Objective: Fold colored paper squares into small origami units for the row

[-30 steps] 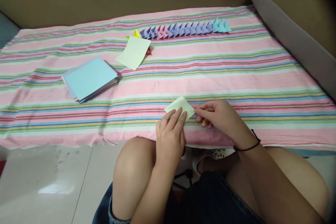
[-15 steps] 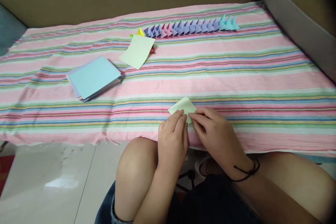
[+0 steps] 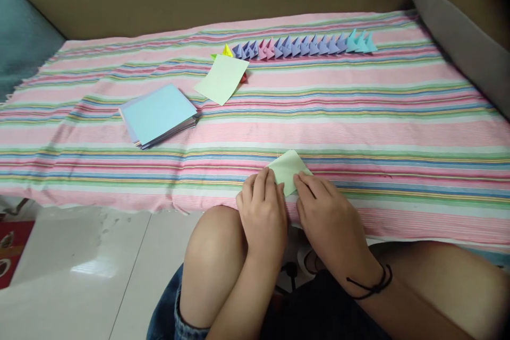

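A small pale green sheet of paper (image 3: 287,169) lies near the front edge of the striped cloth, one corner pointing away from me. My left hand (image 3: 263,207) holds its left edge, fingers bent and close together. At the right corner, my right hand (image 3: 330,212) has its fingertips pressed together on the paper. Parts of the sheet's left and near edges are hidden under my fingers. Farther back lies another pale green sheet (image 3: 222,79), flat and slightly curled, partly covering something red.
A stack of coloured paper (image 3: 163,111), light blue on top, sits to the left. Along the back runs a row of folded paper pieces (image 3: 305,45) in yellow, purple, pink and turquoise. The striped cloth (image 3: 378,133) ends in front above my knees.
My fingers have shifted from the middle of the small sheet out towards its left and right sides, showing more of it. The whole view has moved a little.
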`<state>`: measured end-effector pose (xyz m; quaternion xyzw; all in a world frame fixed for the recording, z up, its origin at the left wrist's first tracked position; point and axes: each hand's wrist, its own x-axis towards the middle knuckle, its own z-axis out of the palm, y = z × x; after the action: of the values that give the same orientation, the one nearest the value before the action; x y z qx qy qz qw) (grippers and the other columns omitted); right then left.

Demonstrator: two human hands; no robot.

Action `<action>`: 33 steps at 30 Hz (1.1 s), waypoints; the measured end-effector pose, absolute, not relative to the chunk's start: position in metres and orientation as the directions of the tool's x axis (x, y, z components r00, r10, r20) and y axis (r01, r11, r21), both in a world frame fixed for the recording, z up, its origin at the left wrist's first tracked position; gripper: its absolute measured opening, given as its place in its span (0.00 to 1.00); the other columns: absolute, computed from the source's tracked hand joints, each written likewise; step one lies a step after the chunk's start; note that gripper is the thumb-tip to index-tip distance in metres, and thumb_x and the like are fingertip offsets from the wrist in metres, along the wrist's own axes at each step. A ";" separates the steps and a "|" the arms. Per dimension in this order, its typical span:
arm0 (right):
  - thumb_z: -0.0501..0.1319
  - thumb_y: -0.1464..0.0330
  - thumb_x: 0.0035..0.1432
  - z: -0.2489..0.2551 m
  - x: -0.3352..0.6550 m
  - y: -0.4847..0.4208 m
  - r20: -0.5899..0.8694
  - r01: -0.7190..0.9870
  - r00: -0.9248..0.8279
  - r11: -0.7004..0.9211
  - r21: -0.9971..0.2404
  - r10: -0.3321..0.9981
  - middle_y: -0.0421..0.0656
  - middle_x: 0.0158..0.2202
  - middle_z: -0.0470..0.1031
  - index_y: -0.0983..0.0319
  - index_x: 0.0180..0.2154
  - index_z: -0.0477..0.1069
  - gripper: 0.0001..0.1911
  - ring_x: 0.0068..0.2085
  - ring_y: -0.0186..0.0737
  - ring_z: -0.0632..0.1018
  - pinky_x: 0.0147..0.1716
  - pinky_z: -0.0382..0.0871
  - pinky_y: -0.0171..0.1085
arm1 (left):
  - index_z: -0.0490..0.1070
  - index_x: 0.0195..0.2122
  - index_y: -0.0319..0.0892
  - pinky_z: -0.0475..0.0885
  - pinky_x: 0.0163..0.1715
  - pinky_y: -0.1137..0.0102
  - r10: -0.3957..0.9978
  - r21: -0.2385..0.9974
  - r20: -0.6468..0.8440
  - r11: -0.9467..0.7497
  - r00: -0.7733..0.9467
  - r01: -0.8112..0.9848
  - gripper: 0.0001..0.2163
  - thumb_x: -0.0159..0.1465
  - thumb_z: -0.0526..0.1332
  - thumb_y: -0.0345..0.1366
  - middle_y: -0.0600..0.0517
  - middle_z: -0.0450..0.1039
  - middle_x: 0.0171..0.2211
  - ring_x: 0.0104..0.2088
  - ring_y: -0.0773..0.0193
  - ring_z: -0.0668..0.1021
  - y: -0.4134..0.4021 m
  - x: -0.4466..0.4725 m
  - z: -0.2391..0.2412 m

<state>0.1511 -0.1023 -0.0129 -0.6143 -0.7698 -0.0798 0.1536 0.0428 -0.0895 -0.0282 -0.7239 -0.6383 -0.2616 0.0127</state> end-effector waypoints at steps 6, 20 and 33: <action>0.57 0.79 0.55 -0.013 0.152 -0.103 0.352 0.967 -0.213 0.249 -0.057 0.911 0.54 0.43 0.77 0.74 0.47 0.73 0.17 0.43 0.50 0.76 0.42 0.74 0.43 | 0.70 0.50 0.37 0.67 0.41 0.60 0.922 0.167 0.373 -0.176 0.103 0.970 0.13 0.67 0.52 0.33 0.46 0.72 0.53 0.52 0.52 0.71 -0.091 0.044 -0.030; 0.57 0.79 0.55 -0.016 0.153 -0.103 0.364 0.963 -0.236 0.266 -0.035 0.901 0.54 0.44 0.77 0.72 0.46 0.73 0.17 0.43 0.50 0.76 0.42 0.74 0.43 | 0.66 0.54 0.32 0.70 0.44 0.59 0.945 0.070 0.302 -0.156 0.128 0.985 0.16 0.66 0.53 0.30 0.40 0.71 0.52 0.50 0.52 0.72 -0.089 0.048 -0.030; 0.58 0.79 0.55 -0.019 0.152 -0.102 0.304 0.965 -0.235 0.259 -0.041 0.923 0.55 0.46 0.77 0.74 0.48 0.73 0.18 0.45 0.51 0.76 0.45 0.73 0.43 | 0.67 0.55 0.29 0.70 0.47 0.57 0.941 -0.073 0.269 -0.194 0.206 0.978 0.19 0.63 0.48 0.23 0.34 0.64 0.58 0.55 0.49 0.70 -0.090 0.057 -0.030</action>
<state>0.1519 -0.1020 -0.0190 -0.6035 -0.7821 -0.0779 0.1345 0.0567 -0.0902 -0.0303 -0.7682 -0.6246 -0.0819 0.1143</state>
